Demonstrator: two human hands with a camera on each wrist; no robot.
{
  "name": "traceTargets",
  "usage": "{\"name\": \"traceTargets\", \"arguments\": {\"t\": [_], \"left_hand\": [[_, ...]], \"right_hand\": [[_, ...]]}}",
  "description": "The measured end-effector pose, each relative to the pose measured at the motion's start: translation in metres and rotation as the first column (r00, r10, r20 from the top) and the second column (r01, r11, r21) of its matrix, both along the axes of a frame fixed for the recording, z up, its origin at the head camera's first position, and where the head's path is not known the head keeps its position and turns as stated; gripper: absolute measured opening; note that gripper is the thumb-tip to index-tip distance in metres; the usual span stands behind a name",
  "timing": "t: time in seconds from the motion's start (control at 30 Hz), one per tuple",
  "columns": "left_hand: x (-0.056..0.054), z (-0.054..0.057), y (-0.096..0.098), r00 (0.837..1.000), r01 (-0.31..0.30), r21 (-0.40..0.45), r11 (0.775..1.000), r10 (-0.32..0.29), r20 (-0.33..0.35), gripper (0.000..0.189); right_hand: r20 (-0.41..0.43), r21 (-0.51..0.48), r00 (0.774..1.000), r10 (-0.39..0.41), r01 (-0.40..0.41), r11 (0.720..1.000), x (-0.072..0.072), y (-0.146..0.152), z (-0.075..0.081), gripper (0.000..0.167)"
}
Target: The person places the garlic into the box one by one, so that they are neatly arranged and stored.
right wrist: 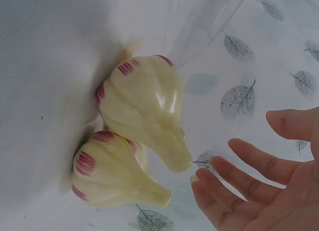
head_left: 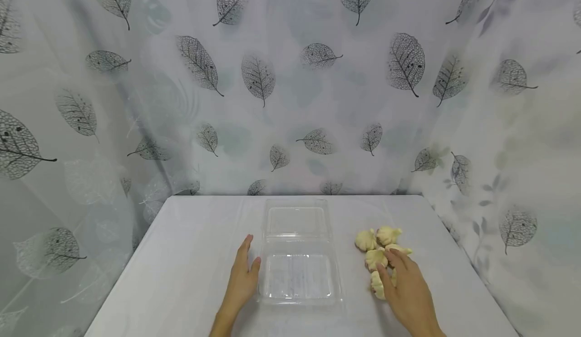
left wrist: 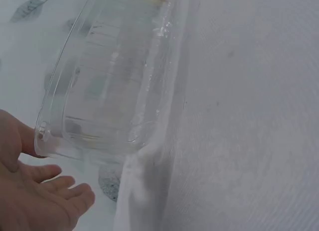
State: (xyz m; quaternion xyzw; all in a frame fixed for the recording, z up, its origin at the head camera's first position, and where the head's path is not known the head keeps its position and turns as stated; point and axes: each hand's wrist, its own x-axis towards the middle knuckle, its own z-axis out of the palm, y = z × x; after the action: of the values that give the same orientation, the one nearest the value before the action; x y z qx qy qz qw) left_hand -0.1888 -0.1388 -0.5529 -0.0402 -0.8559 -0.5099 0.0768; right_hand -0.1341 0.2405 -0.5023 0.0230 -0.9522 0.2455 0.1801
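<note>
A clear plastic clamshell box (head_left: pixel 299 299) lies unfolded on the white table, its lid (head_left: pixel 297 221) laid back toward the wall. Beside the box's left side is my left hand (head_left: pixel 240 281), fingers loosely extended; in the left wrist view its thumb overlaps the box corner (left wrist: pixel 45 136). To the right of the box sits a cluster of several cream garlic bulbs (head_left: pixel 375 258). Over the near right part of this cluster hovers my right hand (head_left: pixel 408 289), partly hiding some bulbs. The right wrist view shows its fingers spread near purple-streaked garlic bulbs (right wrist: pixel 142 99), holding nothing.
The white table (head_left: pixel 195 241) narrows toward its back edge. Behind and at both sides hangs a pale curtain (head_left: pixel 290 100) printed with dark leaves.
</note>
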Motion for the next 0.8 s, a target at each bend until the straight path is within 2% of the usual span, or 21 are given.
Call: {"name": "traceTargets", "arguments": {"t": [0.13, 0.23, 0.33, 0.43, 0.67, 0.8], "left_hand": [[0.002, -0.004, 0.001, 1.0, 0.003, 0.098, 0.995, -0.004, 0.013, 0.062], [0.003, -0.006, 0.002, 1.0, -0.01, 0.171, 0.985, 0.005, 0.029, 0.062], [0.002, -0.008, 0.004, 0.999, -0.024, 0.253, 0.967, 0.012, 0.049, 0.062], [0.0, -0.01, 0.006, 0.999, -0.011, 0.319, 0.948, -0.005, 0.047, 0.062], [0.0, -0.011, 0.009, 0.999, -0.018, 0.413, 0.911, -0.001, 0.046, 0.065], [0.002, -0.011, 0.01, 0.999, -0.005, 0.465, 0.885, -0.012, 0.034, 0.065]], "right_hand": [[0.0, -0.008, 1.0, -0.025, 0.025, 1.0, 0.004, -0.001, -0.002, 0.046], [0.054, -0.009, 0.998, -0.032, 0.032, 0.999, 0.006, 0.0, -0.003, 0.047], [0.114, -0.01, 0.993, -0.042, 0.043, 0.999, 0.008, 0.001, -0.004, 0.047], [0.146, -0.009, 0.987, -0.062, 0.064, 0.998, 0.008, 0.002, -0.005, 0.046], [0.204, -0.036, 0.97, -0.131, 0.141, 0.989, 0.007, 0.006, -0.009, 0.046], [0.234, -0.024, 0.962, -0.143, 0.153, 0.988, 0.006, 0.008, -0.008, 0.042]]}}
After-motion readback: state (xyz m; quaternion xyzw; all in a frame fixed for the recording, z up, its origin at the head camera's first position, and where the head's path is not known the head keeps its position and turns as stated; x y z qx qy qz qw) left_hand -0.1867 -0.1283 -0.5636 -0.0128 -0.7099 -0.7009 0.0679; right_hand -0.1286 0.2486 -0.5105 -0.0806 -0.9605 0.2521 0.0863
